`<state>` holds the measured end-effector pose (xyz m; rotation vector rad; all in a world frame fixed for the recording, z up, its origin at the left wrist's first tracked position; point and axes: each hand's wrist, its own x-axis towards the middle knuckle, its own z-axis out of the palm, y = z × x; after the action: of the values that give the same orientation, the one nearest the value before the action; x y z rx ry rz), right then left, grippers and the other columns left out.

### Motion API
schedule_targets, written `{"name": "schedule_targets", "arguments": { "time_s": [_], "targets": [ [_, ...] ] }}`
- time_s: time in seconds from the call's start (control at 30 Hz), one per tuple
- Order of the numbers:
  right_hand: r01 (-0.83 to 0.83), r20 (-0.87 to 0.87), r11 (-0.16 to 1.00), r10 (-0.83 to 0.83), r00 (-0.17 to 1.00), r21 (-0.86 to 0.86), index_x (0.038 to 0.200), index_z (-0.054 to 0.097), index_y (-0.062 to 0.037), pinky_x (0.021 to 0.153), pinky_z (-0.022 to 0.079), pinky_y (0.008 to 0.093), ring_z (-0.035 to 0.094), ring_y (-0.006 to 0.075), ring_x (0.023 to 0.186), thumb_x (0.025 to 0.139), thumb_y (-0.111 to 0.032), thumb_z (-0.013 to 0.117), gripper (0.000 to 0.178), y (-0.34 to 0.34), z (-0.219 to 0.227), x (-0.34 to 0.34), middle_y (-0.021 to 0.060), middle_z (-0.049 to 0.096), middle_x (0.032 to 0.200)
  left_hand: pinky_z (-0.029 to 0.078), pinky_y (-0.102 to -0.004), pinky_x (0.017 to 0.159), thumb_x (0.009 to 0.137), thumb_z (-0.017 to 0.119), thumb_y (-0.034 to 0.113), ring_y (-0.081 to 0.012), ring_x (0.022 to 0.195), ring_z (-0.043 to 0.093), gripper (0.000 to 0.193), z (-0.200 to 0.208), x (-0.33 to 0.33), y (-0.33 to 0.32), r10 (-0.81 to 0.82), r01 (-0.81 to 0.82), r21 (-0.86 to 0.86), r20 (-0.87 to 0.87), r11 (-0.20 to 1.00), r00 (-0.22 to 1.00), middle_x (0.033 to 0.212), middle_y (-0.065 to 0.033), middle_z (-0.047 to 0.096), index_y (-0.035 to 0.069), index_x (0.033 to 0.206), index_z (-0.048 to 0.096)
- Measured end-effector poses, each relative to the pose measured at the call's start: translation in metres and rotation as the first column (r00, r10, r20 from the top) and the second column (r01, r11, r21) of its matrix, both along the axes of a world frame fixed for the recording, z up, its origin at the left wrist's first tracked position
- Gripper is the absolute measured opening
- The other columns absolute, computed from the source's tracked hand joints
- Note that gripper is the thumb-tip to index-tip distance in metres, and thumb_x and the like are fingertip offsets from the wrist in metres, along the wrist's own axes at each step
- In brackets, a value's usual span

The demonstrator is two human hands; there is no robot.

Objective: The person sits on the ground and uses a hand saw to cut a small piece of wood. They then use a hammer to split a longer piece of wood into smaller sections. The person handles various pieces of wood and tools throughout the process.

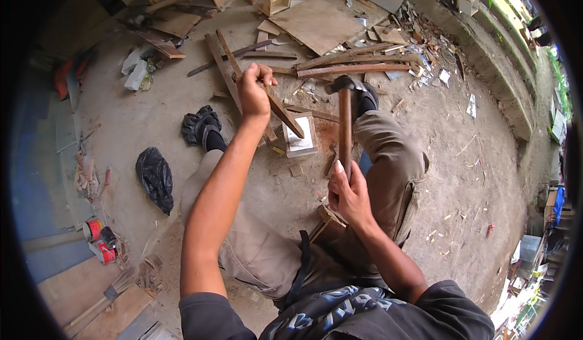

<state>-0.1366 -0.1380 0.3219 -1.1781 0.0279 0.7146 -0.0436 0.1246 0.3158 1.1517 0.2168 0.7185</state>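
Note:
My left hand is closed around a narrow wooden strip, which slants from far left down toward the middle. The strip's near end hangs over or rests on a small wooden box with a white top; I cannot tell if they touch. In my right hand is a hammer, gripped low on its brown wooden handle, with the dark metal head upward near my right shoe. Beyond the left hand a longer board lies on the ground. A small wooden piece shows between my legs.
Long planks and a flat plywood sheet lie ahead, with scraps around them. A black plastic bag sits at left, near red spools and a brush. Concrete steps rise at far right.

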Motion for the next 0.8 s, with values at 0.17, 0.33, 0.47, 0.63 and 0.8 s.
{"name": "schedule_targets", "arguments": {
  "time_s": [0.17, 0.33, 0.47, 0.63, 0.8],
  "targets": [
    [0.000, 0.401, 0.896, 0.198, 0.894, -0.443, 0.105, 0.045, -0.0017, 0.051, 0.045, 0.0309, 0.055, 0.0137, 0.059, 0.091, -0.030, 0.070, 0.040, -0.010, 0.011, 0.055, 0.0040, 0.052, 0.073, 0.035, -0.0329, 0.062, 0.093, 0.041, 0.039, -0.0175, 0.062, 0.040, 0.046, 0.031, -0.015, 0.035, -0.029, 0.048, -0.350, 0.060, 0.936, 0.998, 0.062, -0.0038, 0.037, 0.012, 0.057, 0.035],
    [0.111, 0.601, 0.798, 0.346, 0.720, -0.593, 0.109, 0.047, 0.0017, 0.083, 0.049, 0.0392, 0.062, 0.0279, 0.094, 0.082, -0.034, 0.078, 0.055, 0.002, 0.003, 0.080, 0.0187, 0.062, 0.098, 0.036, -0.0327, 0.059, 0.096, 0.035, 0.046, -0.0176, 0.058, 0.037, 0.054, 0.045, -0.035, 0.054, -0.103, 0.127, -0.464, 0.078, 0.876, 0.992, 0.060, -0.0031, 0.035, 0.012, 0.055, 0.036],
    [0.012, 0.598, 0.834, 0.386, 0.703, -0.552, 0.114, 0.049, 0.0011, 0.090, 0.046, 0.0340, 0.057, 0.0220, 0.100, 0.070, -0.043, 0.087, 0.073, 0.006, -0.005, 0.058, 0.0128, 0.058, 0.100, 0.034, -0.0285, 0.055, 0.098, 0.033, 0.048, -0.0162, 0.058, 0.035, 0.056, 0.054, -0.040, 0.050, -0.182, 0.202, -0.557, 0.092, 0.806, 0.979, 0.059, -0.0021, 0.034, 0.013, 0.055, 0.036],
    [-0.321, 0.182, 0.797, 0.466, 0.866, -0.511, 0.101, 0.049, -0.0001, 0.076, 0.048, 0.0254, 0.057, 0.0113, 0.085, 0.074, -0.038, 0.086, 0.059, 0.007, -0.014, 0.040, 0.0030, 0.055, 0.088, 0.046, -0.0297, 0.061, 0.101, 0.026, 0.050, -0.0163, 0.062, 0.045, 0.059, 0.070, -0.045, 0.048, -0.161, 0.128, -0.562, -0.009, 0.817, 0.987, 0.063, -0.0031, 0.044, 0.007, 0.071, 0.053],
    [-0.245, -0.006, 0.965, 0.246, 0.969, -0.093, 0.102, 0.047, 0.0003, 0.076, 0.054, 0.0275, 0.065, 0.0153, 0.083, 0.079, -0.027, 0.083, 0.051, 0.023, -0.020, 0.025, 0.0082, 0.060, 0.089, 0.049, -0.0392, 0.087, 0.103, 0.023, 0.048, -0.0214, 0.078, 0.053, 0.056, 0.048, -0.042, 0.028, 0.036, -0.145, -0.507, -0.218, 0.850, 0.975, 0.084, -0.0075, 0.056, 0.001, 0.108, 0.054]
  ]
}}
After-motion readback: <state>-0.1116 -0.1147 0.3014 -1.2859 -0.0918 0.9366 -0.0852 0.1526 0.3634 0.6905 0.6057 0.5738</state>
